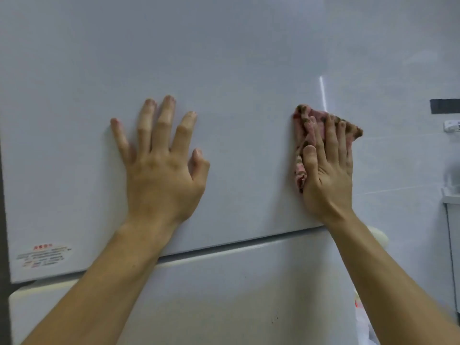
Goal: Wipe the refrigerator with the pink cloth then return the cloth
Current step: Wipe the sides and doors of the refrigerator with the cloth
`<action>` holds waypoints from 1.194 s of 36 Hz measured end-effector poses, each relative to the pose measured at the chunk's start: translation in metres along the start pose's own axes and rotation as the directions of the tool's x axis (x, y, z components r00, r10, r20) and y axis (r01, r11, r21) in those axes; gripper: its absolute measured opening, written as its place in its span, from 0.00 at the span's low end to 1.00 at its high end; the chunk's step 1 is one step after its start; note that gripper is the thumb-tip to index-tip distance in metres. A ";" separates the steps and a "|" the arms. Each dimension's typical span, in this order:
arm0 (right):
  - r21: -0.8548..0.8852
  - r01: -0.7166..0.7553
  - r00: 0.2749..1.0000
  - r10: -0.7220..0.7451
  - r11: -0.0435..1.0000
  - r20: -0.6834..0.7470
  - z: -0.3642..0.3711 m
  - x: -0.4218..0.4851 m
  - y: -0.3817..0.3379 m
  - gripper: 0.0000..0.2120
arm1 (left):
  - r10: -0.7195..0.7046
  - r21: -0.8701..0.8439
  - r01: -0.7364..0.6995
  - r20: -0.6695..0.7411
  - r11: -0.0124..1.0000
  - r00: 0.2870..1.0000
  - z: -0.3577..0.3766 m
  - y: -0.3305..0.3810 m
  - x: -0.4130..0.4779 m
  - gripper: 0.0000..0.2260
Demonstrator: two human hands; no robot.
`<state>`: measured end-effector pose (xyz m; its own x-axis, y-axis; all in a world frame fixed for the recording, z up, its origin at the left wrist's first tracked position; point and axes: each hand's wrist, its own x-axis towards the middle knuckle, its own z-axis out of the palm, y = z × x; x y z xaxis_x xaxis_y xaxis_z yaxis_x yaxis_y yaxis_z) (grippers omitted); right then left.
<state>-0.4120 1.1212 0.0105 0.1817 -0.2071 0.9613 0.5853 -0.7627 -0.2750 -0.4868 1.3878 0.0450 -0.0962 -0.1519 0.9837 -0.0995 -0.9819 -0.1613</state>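
The white refrigerator (224, 58) fills most of the view, its upper door above a dark seam and its lower door (224, 295) below. My left hand (161, 170) lies flat on the upper door, fingers spread, holding nothing. My right hand (326, 170) presses the crumpled pink cloth (305, 130) with brown spots against the door's right edge. Part of the cloth is hidden under my palm and fingers.
A red-lettered sticker (43, 255) sits at the upper door's lower left corner. A white tiled wall (398, 158) runs to the right, with a dark strip (445, 105), a small white fitting (451, 126) and a white fixture (451, 192) at the frame's edge.
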 end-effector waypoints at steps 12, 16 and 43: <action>-0.067 -0.095 0.995 0.095 0.993 -0.002 0.030 -0.093 -0.045 0.29 | 0.029 -0.019 -0.029 0.028 0.999 0.999 -0.012 -0.010 -0.016 0.24; -0.088 -0.067 0.998 0.066 0.994 -0.010 0.038 -0.086 -0.068 0.29 | 0.049 -0.027 -0.048 0.048 0.999 0.998 -0.019 -0.018 -0.016 0.24; -0.139 0.233 0.971 -0.237 0.963 -0.017 0.064 -0.087 -0.142 0.27 | 0.068 0.010 -0.068 -0.006 0.998 0.998 -0.027 -0.036 -0.029 0.24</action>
<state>-0.4605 1.2863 -0.0349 0.0242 -0.0303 0.9992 0.4959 -0.8675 -0.0383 -0.5073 1.4308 0.0201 -0.1087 -0.2174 0.9700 -0.0830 -0.9704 -0.2268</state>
